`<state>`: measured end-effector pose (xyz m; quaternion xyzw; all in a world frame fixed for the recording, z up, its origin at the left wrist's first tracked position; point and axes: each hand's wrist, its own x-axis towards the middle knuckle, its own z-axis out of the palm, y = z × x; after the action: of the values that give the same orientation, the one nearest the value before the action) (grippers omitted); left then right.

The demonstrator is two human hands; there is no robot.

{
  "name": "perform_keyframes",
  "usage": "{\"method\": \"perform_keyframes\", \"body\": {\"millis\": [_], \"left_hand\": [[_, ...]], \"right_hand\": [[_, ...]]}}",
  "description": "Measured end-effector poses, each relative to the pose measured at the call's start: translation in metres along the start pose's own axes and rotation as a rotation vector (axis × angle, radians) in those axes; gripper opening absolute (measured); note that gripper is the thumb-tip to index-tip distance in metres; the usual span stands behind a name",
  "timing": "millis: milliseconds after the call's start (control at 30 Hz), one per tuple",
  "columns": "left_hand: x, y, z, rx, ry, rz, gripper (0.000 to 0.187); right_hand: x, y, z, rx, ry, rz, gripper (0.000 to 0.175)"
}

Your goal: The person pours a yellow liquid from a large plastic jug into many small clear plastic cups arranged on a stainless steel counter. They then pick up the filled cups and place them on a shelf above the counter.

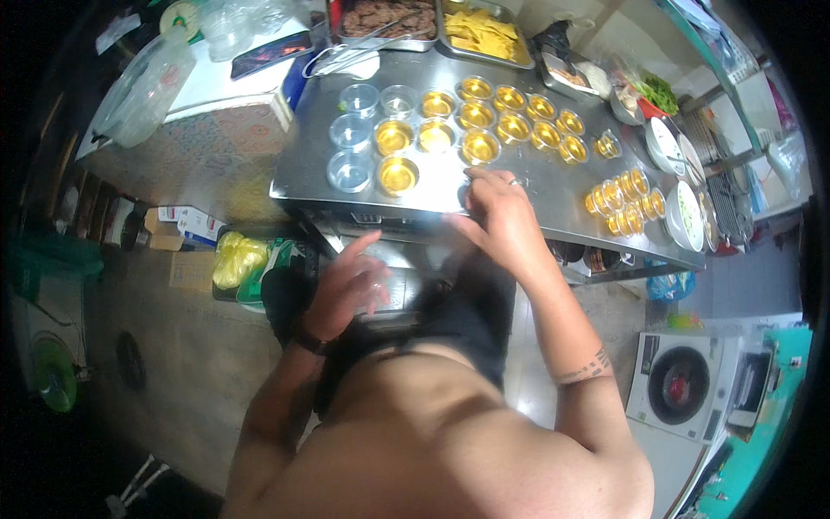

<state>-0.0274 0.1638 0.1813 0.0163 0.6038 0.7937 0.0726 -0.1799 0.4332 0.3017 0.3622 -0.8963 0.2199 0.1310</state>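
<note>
My right hand (499, 214) reaches over the front edge of the stainless steel table (431, 198), thumb apart from the bent fingers. Nothing shows in it; its fingertips are just below a small clear plastic cup of golden liquid (480, 147). Off the table, above my lap, my left hand (353, 282) is blurred with its fingers spread. A clear glint lies at its fingers, but I cannot tell whether it holds something. Several more golden-filled cups (398, 176) stand in rows. Clear cups without golden liquid (350, 172) stand at the left end.
Stacked golden cups (626, 201) and white bowls (684, 216) stand at the right. Behind are a tray of browned meat (389, 19) with tongs and a tray of yellow chips (480, 36). A phone (271, 54) lies on the chest at left. A washing machine (677, 386) stands lower right.
</note>
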Motion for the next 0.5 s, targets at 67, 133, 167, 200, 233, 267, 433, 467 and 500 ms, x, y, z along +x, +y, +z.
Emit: {"method": "perform_keyframes", "body": {"millis": [67, 133, 167, 200, 233, 267, 433, 467, 500], "left_hand": [[0.008, 0.025, 0.012, -0.06, -0.037, -0.01, 0.081], [0.014, 0.04, 0.021, -0.099, -0.048, -0.024, 0.091], [0.018, 0.045, 0.023, -0.058, -0.058, -0.013, 0.093], [0.022, 0.048, 0.025, -0.017, -0.068, -0.002, 0.095], [0.026, 0.049, 0.026, 0.028, -0.075, -0.009, 0.098], [0.029, 0.049, 0.026, 0.021, -0.094, 0.014, 0.099], [0.048, 0.051, 0.023, -0.013, -0.159, -0.003, 0.103], [0.05, 0.052, 0.023, -0.009, -0.166, -0.005, 0.104], [0.052, 0.052, 0.022, -0.005, -0.173, -0.01, 0.104]], "right_hand": [[0.0, -0.001, 0.001, 0.051, -0.015, 0.049, 0.033], [-0.001, -0.004, 0.0, 0.106, -0.064, 0.158, 0.035], [0.001, -0.006, 0.002, 0.169, 0.01, 0.131, 0.036], [0.003, -0.009, 0.005, 0.225, 0.067, 0.129, 0.038], [0.006, -0.012, 0.008, 0.28, 0.123, 0.13, 0.039], [0.01, -0.015, 0.012, 0.279, 0.128, 0.085, 0.04], [0.032, -0.027, 0.032, 0.259, 0.081, 0.032, 0.046], [0.034, -0.027, 0.033, 0.228, 0.091, -0.001, 0.048], [0.036, -0.028, 0.034, 0.221, 0.088, -0.003, 0.048]]}}
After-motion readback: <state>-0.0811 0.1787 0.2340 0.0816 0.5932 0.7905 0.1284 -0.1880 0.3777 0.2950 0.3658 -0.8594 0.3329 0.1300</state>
